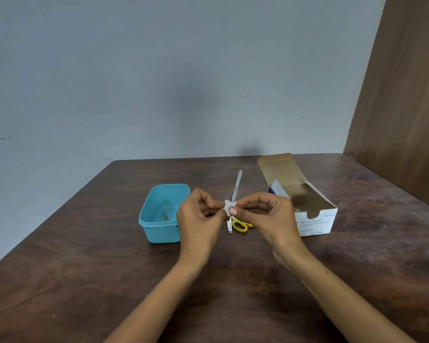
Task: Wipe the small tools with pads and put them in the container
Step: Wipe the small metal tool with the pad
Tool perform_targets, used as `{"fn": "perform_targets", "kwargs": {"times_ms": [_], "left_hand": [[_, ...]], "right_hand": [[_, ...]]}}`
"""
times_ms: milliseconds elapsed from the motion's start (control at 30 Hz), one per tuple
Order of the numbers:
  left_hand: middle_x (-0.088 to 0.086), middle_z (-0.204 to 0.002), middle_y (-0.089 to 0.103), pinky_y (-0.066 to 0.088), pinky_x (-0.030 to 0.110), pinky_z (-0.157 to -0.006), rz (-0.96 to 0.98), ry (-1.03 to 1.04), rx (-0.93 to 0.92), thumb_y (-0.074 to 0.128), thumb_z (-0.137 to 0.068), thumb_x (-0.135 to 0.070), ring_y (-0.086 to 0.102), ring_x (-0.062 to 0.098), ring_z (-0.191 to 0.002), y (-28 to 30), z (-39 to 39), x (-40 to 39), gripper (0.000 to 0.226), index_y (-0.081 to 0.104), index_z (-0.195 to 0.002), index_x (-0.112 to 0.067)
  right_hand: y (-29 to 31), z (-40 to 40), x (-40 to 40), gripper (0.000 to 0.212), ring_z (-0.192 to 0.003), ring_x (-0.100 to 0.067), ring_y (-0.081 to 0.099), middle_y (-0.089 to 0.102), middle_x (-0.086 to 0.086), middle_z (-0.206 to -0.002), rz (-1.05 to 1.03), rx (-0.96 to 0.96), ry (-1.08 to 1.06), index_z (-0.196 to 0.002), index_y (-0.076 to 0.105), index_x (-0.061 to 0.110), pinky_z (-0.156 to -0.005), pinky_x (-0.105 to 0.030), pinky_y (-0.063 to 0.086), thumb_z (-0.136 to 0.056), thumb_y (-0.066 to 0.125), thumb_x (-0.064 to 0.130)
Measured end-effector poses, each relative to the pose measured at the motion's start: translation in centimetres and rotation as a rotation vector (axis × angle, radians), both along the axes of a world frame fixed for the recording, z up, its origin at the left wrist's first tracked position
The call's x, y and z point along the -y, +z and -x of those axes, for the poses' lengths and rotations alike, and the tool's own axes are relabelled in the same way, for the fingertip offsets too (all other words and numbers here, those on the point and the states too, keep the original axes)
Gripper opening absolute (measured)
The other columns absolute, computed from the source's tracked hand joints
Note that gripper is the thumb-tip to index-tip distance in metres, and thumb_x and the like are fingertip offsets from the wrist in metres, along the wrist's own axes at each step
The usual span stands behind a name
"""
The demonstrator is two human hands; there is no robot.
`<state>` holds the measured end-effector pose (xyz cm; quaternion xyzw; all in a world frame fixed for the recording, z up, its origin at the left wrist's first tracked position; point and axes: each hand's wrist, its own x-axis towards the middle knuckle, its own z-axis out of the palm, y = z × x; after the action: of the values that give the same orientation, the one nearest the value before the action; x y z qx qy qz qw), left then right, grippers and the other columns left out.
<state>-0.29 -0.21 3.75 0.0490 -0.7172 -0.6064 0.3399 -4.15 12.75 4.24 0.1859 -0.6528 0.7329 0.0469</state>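
Both hands are raised over the middle of the table. My right hand [265, 214] pinches a small white pad [229, 207] between thumb and fingers. My left hand [198, 214] pinches something thin at the pad's left side; I cannot tell what it is. On the table behind my hands lie a long metal nail file [237, 182] and small scissors with yellow handles [240, 226]. A light blue plastic container [159, 229] stands open to the left, with a small tool lying on its floor [165, 216].
An open white box of alcohol swabs [315, 219] stands at the right, lid flap tilted back. The brown wooden table [84, 280] meets a grey wall behind, and a wooden panel [406, 95] rises on the right.
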Motion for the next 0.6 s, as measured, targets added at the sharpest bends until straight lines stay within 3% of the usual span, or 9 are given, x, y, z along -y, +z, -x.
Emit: {"fn": "perform_targets", "kwargs": {"times_ms": [233, 333, 467, 600], "left_hand": [[0.009, -0.07, 0.07, 0.057, 0.023, -0.061, 0.164, 0.073, -0.097, 0.076, -0.073, 0.0, 0.07, 0.008, -0.066, -0.09, -0.23, -0.67, 0.037, 0.046, -0.067, -0.019], [0.009, -0.069, 0.068, 0.057, 0.023, -0.057, 0.273, 0.117, -0.131, 0.075, -0.075, -0.001, 0.067, 0.013, -0.063, -0.15, -0.25, -0.7, 0.042, 0.043, -0.067, -0.027], [0.004, -0.067, 0.063, 0.054, 0.015, -0.056, 0.38, 0.128, -0.176, 0.075, -0.076, -0.002, 0.065, 0.012, -0.065, -0.28, -0.43, -0.81, 0.046, 0.041, -0.069, -0.032], [-0.001, -0.071, 0.064, 0.053, 0.012, -0.061, 0.357, 0.038, -0.138, 0.075, -0.075, 0.001, 0.067, 0.007, -0.07, -0.52, -0.15, -0.51, 0.03, 0.053, -0.075, -0.018]], "right_hand": [[-0.1, 0.03, 0.17, 0.014, -0.076, -0.022, 0.072, 0.075, -0.012, -0.078, 0.123, 0.157, 0.032, -0.08, 0.074, 0.004, -0.066, -0.023, 0.057, -0.068, 0.078, -0.001], [-0.15, -0.25, 0.22, 0.014, -0.079, -0.023, 0.071, 0.074, -0.016, -0.082, 0.142, 0.209, 0.075, -0.082, 0.074, 0.003, -0.076, -0.03, 0.059, -0.068, 0.079, 0.003], [-0.01, -0.33, 0.41, 0.021, -0.073, -0.016, 0.07, 0.074, -0.009, -0.077, 0.112, 0.256, 0.044, -0.082, 0.07, 0.004, -0.07, -0.031, 0.058, -0.065, 0.082, 0.004], [0.06, 0.0, 0.14, 0.026, -0.073, -0.017, 0.07, 0.074, -0.005, -0.075, 0.12, 0.296, 0.009, -0.087, 0.066, 0.005, -0.069, -0.031, 0.057, -0.066, 0.082, 0.003]]}}
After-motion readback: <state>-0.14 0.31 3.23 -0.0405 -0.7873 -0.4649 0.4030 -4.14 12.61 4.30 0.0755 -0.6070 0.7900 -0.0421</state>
